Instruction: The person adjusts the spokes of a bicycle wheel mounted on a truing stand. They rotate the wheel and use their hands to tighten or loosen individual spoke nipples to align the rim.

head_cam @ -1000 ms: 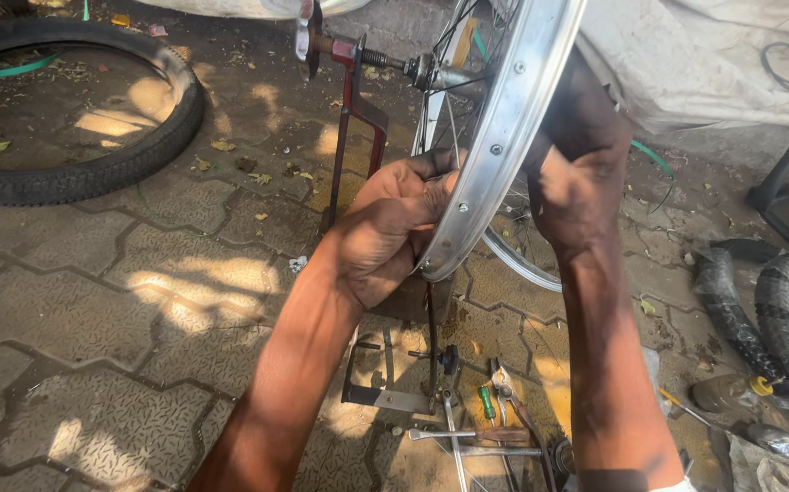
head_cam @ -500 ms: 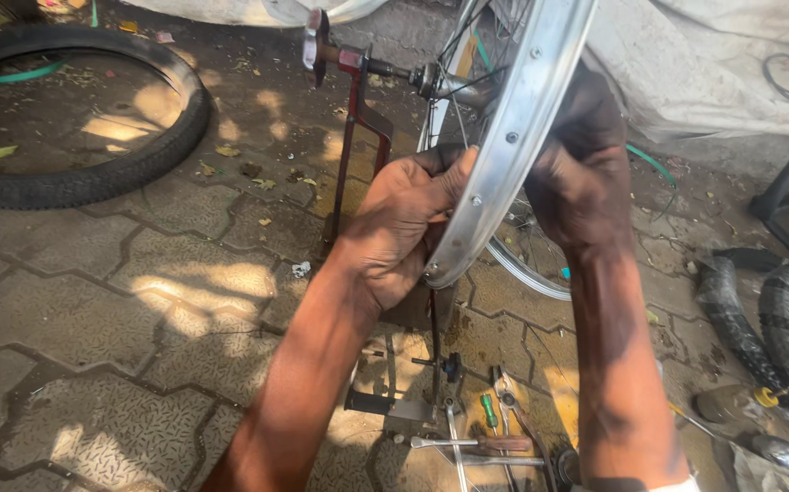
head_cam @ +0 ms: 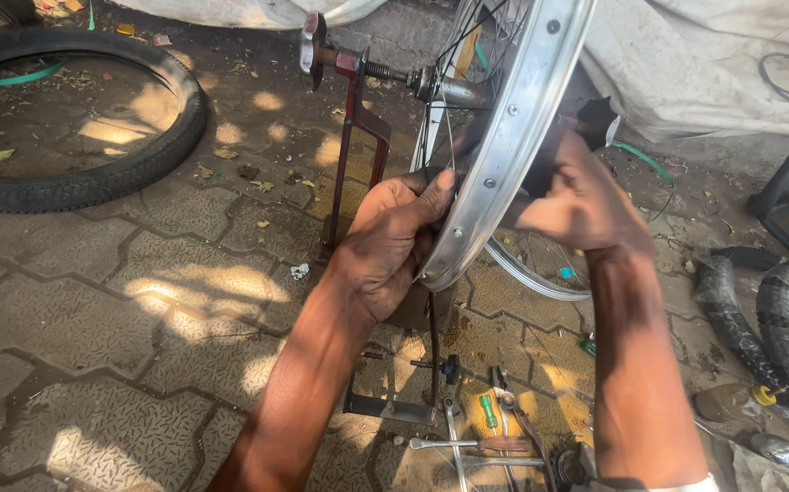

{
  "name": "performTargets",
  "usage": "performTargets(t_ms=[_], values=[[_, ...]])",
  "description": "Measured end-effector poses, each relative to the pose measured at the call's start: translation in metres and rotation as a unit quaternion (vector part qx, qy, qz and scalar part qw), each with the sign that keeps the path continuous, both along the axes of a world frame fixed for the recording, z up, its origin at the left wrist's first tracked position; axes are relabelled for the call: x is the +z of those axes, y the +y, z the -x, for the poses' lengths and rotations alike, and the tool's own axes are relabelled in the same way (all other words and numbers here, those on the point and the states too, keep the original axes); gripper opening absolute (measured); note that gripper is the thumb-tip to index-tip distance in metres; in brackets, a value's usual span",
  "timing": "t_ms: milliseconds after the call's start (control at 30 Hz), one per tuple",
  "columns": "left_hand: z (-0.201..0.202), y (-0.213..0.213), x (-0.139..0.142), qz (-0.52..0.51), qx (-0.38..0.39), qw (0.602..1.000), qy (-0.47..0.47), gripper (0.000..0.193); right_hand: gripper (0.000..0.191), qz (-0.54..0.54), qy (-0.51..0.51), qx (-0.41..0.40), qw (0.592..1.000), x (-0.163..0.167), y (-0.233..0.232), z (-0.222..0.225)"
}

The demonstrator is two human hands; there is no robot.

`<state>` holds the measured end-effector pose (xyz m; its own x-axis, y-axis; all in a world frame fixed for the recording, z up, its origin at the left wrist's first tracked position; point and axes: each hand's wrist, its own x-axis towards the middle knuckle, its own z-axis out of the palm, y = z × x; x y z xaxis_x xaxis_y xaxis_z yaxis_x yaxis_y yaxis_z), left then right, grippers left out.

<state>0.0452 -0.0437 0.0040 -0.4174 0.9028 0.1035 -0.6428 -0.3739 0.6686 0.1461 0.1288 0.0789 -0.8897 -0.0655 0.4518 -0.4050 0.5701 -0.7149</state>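
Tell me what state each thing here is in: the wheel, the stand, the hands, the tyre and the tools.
Wheel rim: bare metal, no tyre on it, mounted upright on the stand by its axle.
Stand: upright on the paving, carrying the wheel.
Left hand: gripping the rim, thumb along its edge.
Right hand: closed, on the rim's far side; what it holds is unclear.
Black tyre: off the wheel, lying flat.
Tools: lying loose on the ground.

Rim (head_cam: 513,146) between the fingers of both hands: left hand (head_cam: 390,246) against its left face, right hand (head_cam: 576,205) on its right. Stand (head_cam: 358,137) just beyond the left fingers, axle (head_cam: 385,71) above them. Tyre (head_cam: 76,118) far left on paving. Tools (head_cam: 485,428) below the fingers, near the stand's foot. Tubes (head_cam: 768,319) well right of the right fingers
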Motion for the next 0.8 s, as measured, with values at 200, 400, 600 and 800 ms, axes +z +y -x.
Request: performTargets(t_ms=[200,400,600,800], values=[[0.004,0.007,-0.006,0.036,0.022,0.999,0.018,0.038,0.032,0.201,-0.005,0.039,0.979,-0.017,0.015,-0.008],[0.002,0.007,-0.006,0.013,0.013,1.000,-0.004,0.030,0.043,-0.065,0.117,-0.087,0.987,-0.014,-0.002,0.005],[0.006,-0.001,0.011,-0.087,-0.053,0.995,-0.003,0.026,0.038,0.049,0.098,-0.087,0.990,0.005,-0.038,0.017],[0.011,0.004,0.023,0.007,-0.049,0.999,0.013,0.041,0.048,0.227,-0.014,0.074,0.971,0.021,-0.004,0.007]])
